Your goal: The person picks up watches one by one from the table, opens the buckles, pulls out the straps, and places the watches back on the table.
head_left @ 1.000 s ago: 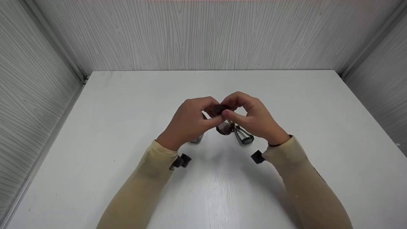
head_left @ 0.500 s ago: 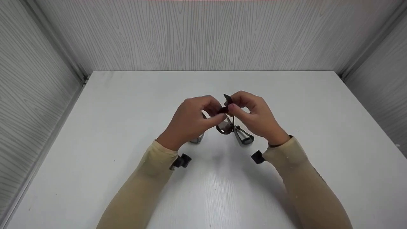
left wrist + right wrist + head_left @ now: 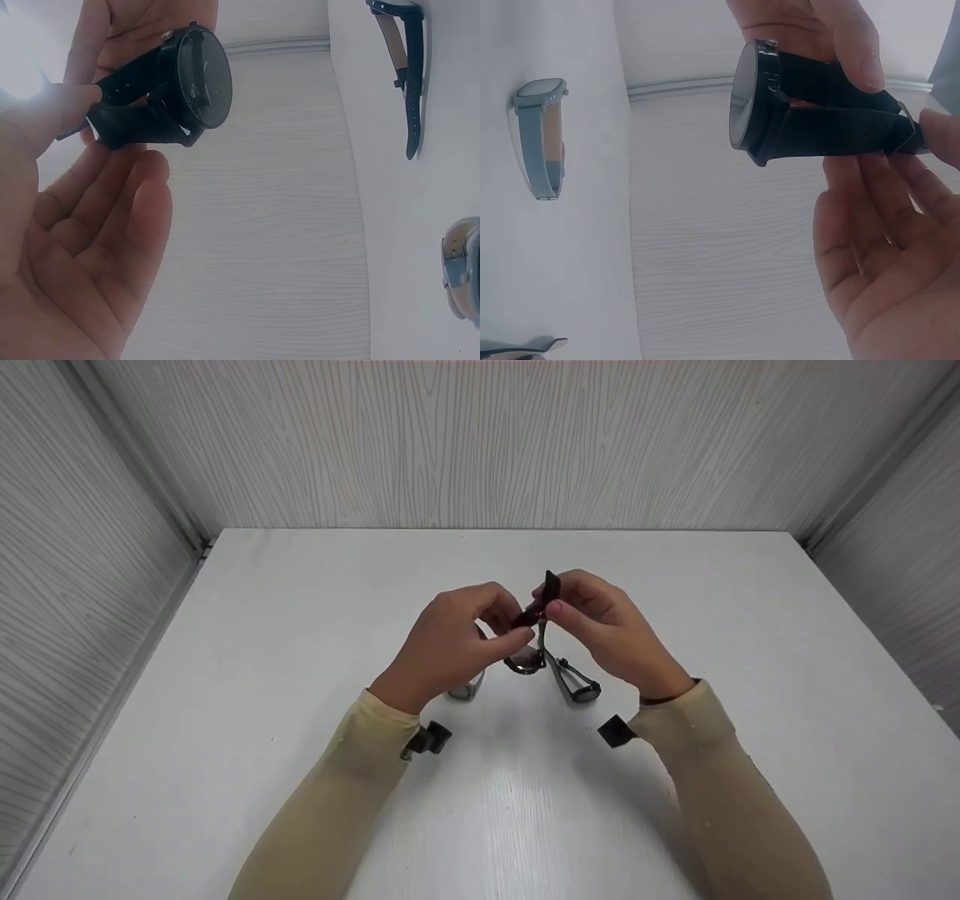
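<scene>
Both hands hold a black wristwatch (image 3: 525, 660) above the table, its round face hanging toward the lower side. The left hand (image 3: 457, 645) pinches part of the dark strap between thumb and fingers. With thumb and forefinger, the right hand (image 3: 611, 637) grips the strap near its buckle, and a strap end sticks up there. In the right wrist view the strap (image 3: 832, 131) forms a loop behind the case, with a metal buckle (image 3: 907, 116) near the right fingers. The left wrist view shows the dark watch face (image 3: 204, 79) turned sideways.
A grey-blue watch with tan lining (image 3: 540, 135) lies on the white table (image 3: 510, 810), partly hidden by the left hand in the head view. A dark-strapped watch (image 3: 581, 688) lies below the right hand. Pale wood-grain panels (image 3: 480, 442) enclose the back and sides.
The right hand has shifted slightly up and right. The strap end, earlier bunched between the fingers, now stands upright beside the right thumb. The left hand has hardly moved.
</scene>
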Demonstrator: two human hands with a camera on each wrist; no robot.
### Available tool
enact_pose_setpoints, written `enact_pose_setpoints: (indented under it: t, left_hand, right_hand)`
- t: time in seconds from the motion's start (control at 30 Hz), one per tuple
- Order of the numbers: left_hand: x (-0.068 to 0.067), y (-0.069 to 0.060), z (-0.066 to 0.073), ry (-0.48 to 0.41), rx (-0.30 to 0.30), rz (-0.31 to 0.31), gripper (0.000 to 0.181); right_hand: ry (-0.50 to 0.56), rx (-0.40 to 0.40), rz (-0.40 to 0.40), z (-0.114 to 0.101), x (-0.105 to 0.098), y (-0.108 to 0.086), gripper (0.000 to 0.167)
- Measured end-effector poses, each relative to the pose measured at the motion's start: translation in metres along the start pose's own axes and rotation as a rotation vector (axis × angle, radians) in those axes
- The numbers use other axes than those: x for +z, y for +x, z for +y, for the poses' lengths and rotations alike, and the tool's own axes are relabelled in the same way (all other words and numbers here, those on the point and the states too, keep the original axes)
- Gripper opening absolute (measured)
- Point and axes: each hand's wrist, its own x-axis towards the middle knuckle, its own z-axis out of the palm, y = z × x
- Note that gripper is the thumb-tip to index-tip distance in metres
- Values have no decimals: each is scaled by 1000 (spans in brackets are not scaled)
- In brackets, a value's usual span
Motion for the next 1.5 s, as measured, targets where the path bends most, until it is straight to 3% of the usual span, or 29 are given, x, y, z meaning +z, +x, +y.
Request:
enact_pose_setpoints:
  t: [0.17,0.53,0.7,0.93,1.2,1.5]
  left_hand:
    - [0,0,0,17,4,5,11]
    - [5,-2,2,6,-37,-74,15]
    - [7,-2,3,14,-1,-43,18]
    - [10,-2,6,-60,-35,-30,19]
    - [12,-1,9,-175,-62,0,17]
    - [11,-2,5,-58,-65,13,19]
  right_hand:
    - [-41,27,22,0,0,-1,17]
    - [75,-9,-32,1,3,0,26]
    - [103,-44,-64,4,3,-1,23]
    - [48,-43,-46,3,5,-1,16]
    - [55,-14,-68,-1,5,-1,21]
    - [29,43,-88,0,7,1,17]
